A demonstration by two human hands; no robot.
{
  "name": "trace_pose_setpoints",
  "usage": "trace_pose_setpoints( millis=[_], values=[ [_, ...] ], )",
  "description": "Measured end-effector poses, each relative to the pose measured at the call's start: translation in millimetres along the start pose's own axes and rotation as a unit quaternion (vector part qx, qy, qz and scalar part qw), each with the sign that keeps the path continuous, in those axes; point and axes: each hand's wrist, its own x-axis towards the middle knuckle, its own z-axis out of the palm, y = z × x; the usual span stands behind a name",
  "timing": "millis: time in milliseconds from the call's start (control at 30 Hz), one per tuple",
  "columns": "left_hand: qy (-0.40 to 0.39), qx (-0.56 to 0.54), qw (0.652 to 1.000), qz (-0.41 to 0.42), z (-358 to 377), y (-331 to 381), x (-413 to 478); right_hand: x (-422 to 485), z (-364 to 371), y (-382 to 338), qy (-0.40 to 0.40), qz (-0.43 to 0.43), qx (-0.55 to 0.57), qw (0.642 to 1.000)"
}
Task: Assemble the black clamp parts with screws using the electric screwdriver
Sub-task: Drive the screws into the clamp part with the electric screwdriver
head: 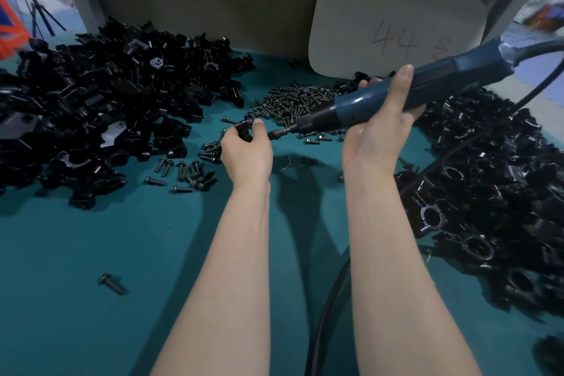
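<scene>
While pinching clamp part (244, 129) in left hand (247, 153), aligning electric screwdriver (381, 101) gripped in right hand (381, 131).
Next: ease bit (276, 133) toward 9 o'clock, onto clamp part.

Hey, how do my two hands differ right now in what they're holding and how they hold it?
The left hand pinches a small black clamp part in its fingertips; the right hand wraps round the blue electric screwdriver. The left hand nearly hides its part; the right hand's tool sticks out on both sides. Both are bare, over the teal table.
</scene>
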Motion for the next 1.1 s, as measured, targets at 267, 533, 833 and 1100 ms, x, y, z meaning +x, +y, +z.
trace_pose_setpoints(
  millis=[267,533,833,1100],
  values=[
    [0.016,0.002,1.0,0.013,-0.2,-3.6,3.0,-2.9,1.4,3.9,0.005,-0.007,0.004,1.0],
    [0.016,-0.011,1.0,0.011,-0.3,-5.1,4.5,-5.7,2.8,5.1,-0.006,-0.012,0.003,1.0],
    [0.014,-0.01,1.0,0.016,0.4,-5.3,3.5,-5.7,4.0,5.9,-0.006,-0.014,-0.01,1.0],
    [0.002,-0.021,1.0,0.006,0.2,-3.7,2.9,-6.3,4.4,5.1,-0.008,-0.014,-0.027,1.0]
  ],
)
